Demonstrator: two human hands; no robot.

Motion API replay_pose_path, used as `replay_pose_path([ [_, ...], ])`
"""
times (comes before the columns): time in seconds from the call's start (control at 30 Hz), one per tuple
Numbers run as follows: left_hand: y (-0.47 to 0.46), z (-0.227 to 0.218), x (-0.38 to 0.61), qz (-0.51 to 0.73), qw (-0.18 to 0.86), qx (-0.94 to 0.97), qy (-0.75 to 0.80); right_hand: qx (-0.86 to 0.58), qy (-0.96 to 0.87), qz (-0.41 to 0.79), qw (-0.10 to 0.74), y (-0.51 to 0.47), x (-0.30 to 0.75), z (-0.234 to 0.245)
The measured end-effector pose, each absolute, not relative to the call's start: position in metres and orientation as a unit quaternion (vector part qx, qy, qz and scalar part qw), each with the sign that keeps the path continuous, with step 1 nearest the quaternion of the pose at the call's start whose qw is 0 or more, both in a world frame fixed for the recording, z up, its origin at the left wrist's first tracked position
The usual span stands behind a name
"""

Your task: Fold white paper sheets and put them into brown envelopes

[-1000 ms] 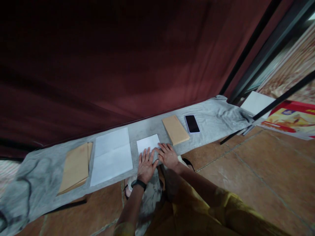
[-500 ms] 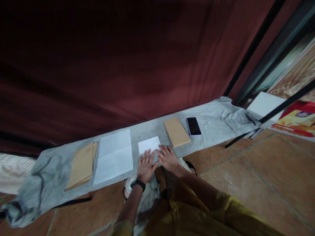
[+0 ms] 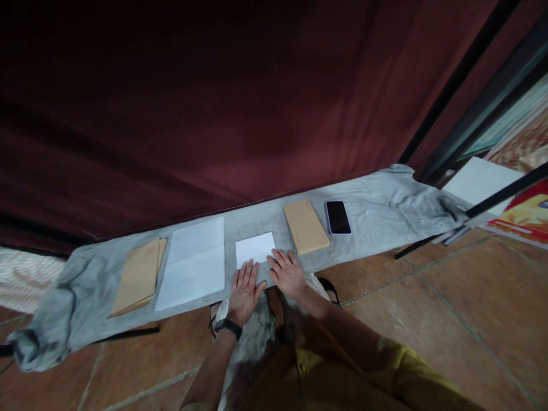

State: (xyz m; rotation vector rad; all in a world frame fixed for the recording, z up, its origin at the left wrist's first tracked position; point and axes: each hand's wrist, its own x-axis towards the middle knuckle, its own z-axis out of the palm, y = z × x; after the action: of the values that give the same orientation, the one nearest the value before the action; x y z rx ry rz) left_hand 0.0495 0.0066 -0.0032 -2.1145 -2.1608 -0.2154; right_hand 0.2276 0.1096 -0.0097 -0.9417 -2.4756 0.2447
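Note:
A small folded white paper (image 3: 255,248) lies flat on the grey cloth in front of me. My left hand (image 3: 244,290) rests flat at its lower left edge, fingers stretched out, with a dark band on the wrist. At the paper's lower right corner my right hand (image 3: 287,274) lies palm down, its fingers extended and slightly apart. Neither hand grips anything. Left of the folded piece are larger creased white sheets (image 3: 193,264). To the right sits a brown envelope stack (image 3: 306,226).
More brown envelopes (image 3: 136,275) lie at the left of the cloth-covered narrow table (image 3: 377,214). A phone (image 3: 338,217) with a dark screen is right of the envelope stack. A dark red curtain (image 3: 257,125) hangs behind. A white board-like item (image 3: 482,181) is at far right.
The view has shifted slightly. My left hand has drawn a little away from my right, widening the gap between them; both remain flat by the paper's near edge.

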Motion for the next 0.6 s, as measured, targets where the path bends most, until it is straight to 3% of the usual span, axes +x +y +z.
replay_pose_path([
  [0.6, 0.020, 0.004, 0.084, -0.095, 0.031, -0.692, -0.715, -0.338, -0.918, 0.068, 0.194, 0.110, 0.232, -0.005],
])
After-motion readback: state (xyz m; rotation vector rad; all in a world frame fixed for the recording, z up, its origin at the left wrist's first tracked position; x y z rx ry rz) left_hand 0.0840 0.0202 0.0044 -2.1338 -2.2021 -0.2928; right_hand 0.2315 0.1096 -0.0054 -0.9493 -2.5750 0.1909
